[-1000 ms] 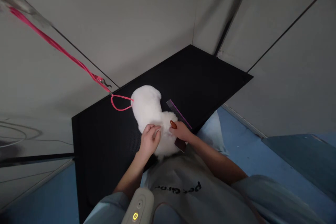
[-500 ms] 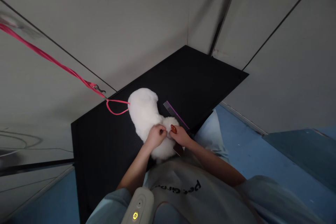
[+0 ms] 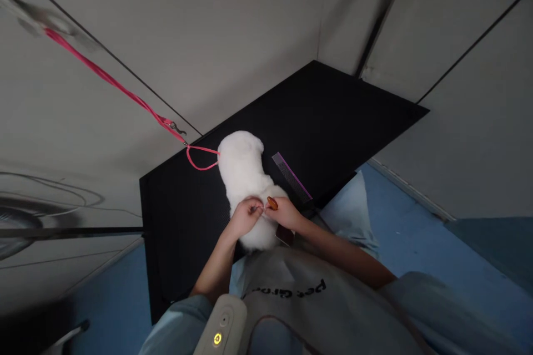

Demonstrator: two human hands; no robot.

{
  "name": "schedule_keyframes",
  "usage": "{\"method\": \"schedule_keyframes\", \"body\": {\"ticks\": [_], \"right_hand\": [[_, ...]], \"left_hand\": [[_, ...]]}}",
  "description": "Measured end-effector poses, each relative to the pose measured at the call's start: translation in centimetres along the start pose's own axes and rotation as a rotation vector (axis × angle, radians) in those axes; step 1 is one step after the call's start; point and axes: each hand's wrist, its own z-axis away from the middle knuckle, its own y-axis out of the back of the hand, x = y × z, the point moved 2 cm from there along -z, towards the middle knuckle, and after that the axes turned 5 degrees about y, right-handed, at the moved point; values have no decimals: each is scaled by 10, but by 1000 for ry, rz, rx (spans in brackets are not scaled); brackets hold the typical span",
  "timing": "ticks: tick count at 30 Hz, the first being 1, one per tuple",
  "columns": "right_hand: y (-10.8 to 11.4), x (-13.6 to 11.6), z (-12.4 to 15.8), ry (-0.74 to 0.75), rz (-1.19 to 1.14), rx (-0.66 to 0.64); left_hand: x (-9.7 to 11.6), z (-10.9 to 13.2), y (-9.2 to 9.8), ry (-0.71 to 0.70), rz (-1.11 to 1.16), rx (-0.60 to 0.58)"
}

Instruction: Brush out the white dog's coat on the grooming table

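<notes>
Left hand (image 3: 245,216) and right hand (image 3: 287,213) come together low in the view, their fingertips nearly meeting. The left is half curled, thumb and fingers drawn close against white fur; whether it pinches a tuft, I cannot tell. The right is wrapped around a brush (image 3: 285,234), whose handle (image 3: 272,203) pokes out above the fist while its head shows below the palm.

A black table (image 3: 316,105) spreads out beneath it all. On it is a white animal (image 3: 244,169), its nearer part directly under and between the hands, the rest of its body stretching away beyond them. A comb (image 3: 292,176) lies flat on the table to the animal's right, ahead of the right hand and clear of it.

As for surfaces, the tabletop is dull, dark and angular. The apron (image 3: 300,272) is grey cloth, softly creased, with dark lettering. The animal's coat is dense and plush, its outline rounded. A pink leash (image 3: 112,80) slants down to a narrow loop touching the animal's far end. The comb is long and straight, with fine teeth and a purple spine. The brush has a glossy orange-brown handle and a dark, flat, rectangular head. Smallest is the leash's metal clip (image 3: 177,127), slim and hooked.
</notes>
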Motion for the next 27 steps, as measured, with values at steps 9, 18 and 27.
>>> {"method": "schedule_keyframes", "body": {"ticks": [9,18,27], "right_hand": [[-5,6,6,-17,-10,84],[-12,5,7,3,12,112],[-16,5,12,-30,-9,92]], "left_hand": [[-2,2,-5,16,-66,150],[1,1,-6,-11,-76,59],[-12,14,-15,78,24,245]]}}
